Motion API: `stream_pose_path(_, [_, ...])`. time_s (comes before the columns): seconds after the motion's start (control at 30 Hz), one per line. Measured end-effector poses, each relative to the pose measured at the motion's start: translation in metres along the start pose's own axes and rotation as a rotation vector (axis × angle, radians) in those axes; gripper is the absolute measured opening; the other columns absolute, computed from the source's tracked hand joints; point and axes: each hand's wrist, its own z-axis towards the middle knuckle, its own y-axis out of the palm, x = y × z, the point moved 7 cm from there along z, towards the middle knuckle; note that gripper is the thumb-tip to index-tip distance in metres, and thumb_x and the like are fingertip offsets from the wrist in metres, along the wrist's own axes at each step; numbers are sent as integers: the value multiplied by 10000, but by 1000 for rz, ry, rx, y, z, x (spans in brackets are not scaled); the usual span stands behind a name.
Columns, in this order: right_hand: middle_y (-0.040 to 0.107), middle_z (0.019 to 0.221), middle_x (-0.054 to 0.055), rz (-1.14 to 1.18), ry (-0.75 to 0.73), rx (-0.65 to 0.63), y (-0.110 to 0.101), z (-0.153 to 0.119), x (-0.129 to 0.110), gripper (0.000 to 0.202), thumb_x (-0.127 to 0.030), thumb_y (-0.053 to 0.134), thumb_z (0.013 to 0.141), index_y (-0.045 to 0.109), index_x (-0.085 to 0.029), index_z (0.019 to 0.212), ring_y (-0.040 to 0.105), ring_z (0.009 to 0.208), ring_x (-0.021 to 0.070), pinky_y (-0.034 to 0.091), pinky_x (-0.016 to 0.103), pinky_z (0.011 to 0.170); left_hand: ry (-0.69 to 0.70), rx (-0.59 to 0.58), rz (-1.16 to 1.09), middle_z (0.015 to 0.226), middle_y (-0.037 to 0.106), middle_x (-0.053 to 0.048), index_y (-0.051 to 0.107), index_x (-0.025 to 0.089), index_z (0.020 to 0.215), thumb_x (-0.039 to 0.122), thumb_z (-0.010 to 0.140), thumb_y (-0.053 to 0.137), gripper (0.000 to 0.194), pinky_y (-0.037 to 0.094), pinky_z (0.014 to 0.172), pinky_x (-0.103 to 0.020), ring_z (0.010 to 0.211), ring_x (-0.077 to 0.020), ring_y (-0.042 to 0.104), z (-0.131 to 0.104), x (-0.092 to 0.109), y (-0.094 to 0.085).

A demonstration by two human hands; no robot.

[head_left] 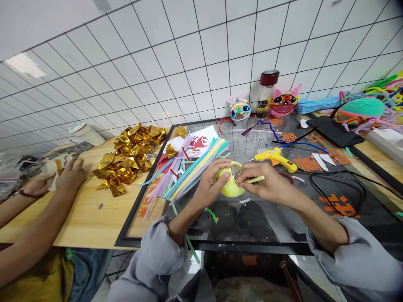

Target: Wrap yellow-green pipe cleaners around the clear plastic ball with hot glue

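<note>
My left hand (214,181) is wrapped around the near left side of a round yellow pipe cleaner ball (232,191), holding it above the dark glass panel. Fingers pinched, my right hand (262,178) grips a pale yellow pipe cleaner (255,179) against the ball's right side. Where the strip meets the ball is partly hidden by my fingers. A yellow glue gun (275,156) lies just beyond my right hand. Left of the ball is a loose bundle of pastel pipe cleaners (192,172), partly behind my left forearm.
A co-worker's hands (71,174) work at the left, near crumpled gold foil (129,155). Along the tiled wall stand two decorated animal-face balls (239,111) (284,103) and a glass bottle (266,94). A phone (335,131), black cable (315,188) and pipe cleaner pile (362,107) lie right.
</note>
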Motion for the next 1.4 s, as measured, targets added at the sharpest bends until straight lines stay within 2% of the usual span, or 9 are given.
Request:
stream_pose_path(0.57, [711,778,48,10,-3,14,1,-2,3,155,-109,617,856,758,-146,803,630,683,121,453,222,638,20,27,1,1247,685,-121,677,192,1129,333,985,597,217,491,1103,-428,1224,-222,644,0,-1,-1])
stream_pose_path(0.9, [729,803,54,13,-18,23,1,-2,3,151,-125,626,875,767,-155,831,655,719,141,467,241,662,-21,26,-19,1253,670,-117,677,194,1130,363,982,598,238,464,1122,-415,1240,-222,624,0,-4,0])
stream_pose_path(1.2, [717,796,50,21,4,17,2,-3,4,149,-125,620,871,759,-150,826,638,691,126,452,222,629,-141,50,-110,1243,641,-97,568,208,1220,407,963,619,329,462,1083,-363,1198,-214,610,-3,-9,0])
stream_pose_path(1.4, [713,784,48,28,5,17,1,-3,3,141,-129,624,866,753,-147,811,640,687,126,451,220,627,-101,10,-58,1245,656,-106,580,196,1218,412,982,580,320,464,1089,-381,1194,-225,617,-1,-7,1])
